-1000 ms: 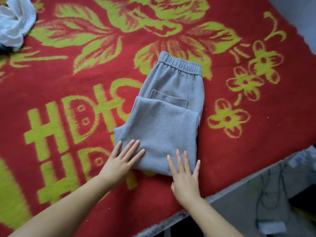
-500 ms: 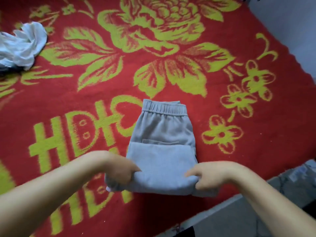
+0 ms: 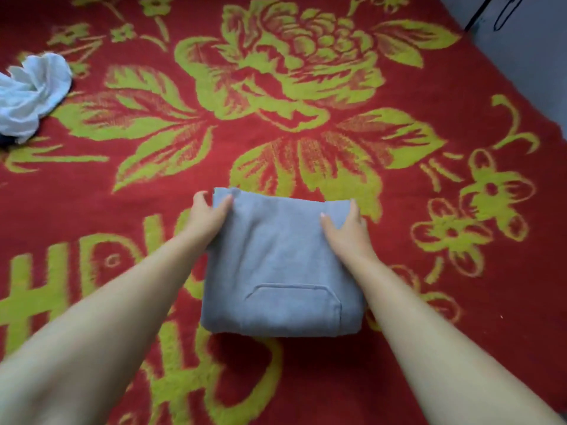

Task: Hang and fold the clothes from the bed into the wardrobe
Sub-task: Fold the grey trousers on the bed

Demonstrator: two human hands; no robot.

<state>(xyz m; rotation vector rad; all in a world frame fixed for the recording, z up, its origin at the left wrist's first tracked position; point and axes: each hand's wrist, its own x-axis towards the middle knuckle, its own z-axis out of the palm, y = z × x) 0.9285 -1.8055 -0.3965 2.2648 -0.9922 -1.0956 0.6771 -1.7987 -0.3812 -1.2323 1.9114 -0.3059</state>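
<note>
Grey sweatpants (image 3: 282, 271) lie folded into a compact square on the red and yellow-green flowered bedspread (image 3: 399, 87), with a back pocket showing on the near half. My left hand (image 3: 208, 219) grips the far left corner of the bundle, thumb on top and fingers round the edge. At the far right corner my right hand (image 3: 345, 228) holds the fabric the same way, its thumb lying on top.
A crumpled white garment (image 3: 30, 93) lies at the bed's far left edge, with something dark beneath it. A grey wall or floor (image 3: 527, 47) with dark cables borders the bed at the upper right.
Both hands took the near fold of the sweatpants and carried it away from me over the waistband. The garment now lies as a smaller square, pocket side up.
</note>
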